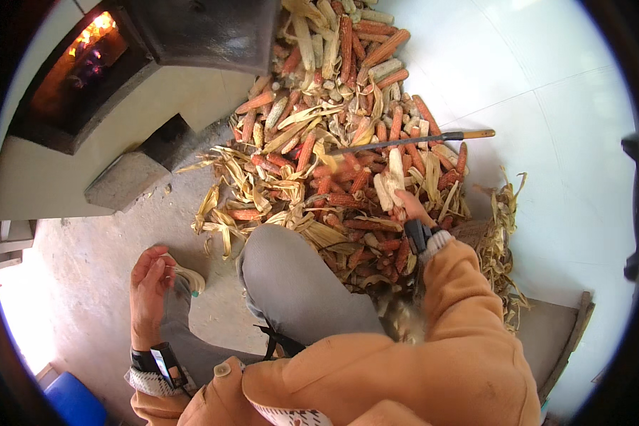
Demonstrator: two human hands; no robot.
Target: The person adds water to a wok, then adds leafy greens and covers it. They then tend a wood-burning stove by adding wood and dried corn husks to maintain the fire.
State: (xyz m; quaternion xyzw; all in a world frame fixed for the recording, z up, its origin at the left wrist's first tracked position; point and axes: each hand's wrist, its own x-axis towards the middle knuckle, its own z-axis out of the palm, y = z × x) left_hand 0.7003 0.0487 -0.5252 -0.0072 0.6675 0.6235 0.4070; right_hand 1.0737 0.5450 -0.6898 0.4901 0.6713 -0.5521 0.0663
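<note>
My right hand (411, 206) reaches into a large heap of corn cobs (351, 199). Its fingers are around pale, stripped corn cobs (390, 183); how many they grip is partly hidden. Most cobs in the heap are reddish, mixed with dry yellow husks (293, 186). Across the heap, just beyond that hand, lies a long dark metal tool with a wooden handle (476, 134). Off to the left, my left hand (152, 285) hangs above my lower leg, palm turned inward, fingers loosely bent and holding nothing. Both wrists carry dark strapped devices.
Flames burn in the stove's firebox (88, 58) at upper left, its metal door (207, 32) swung out beside the heap. A rough block (128, 178) sits at the stove's foot. White tiles (516, 122) border the heap's right. A blue container (75, 399) stands at lower left.
</note>
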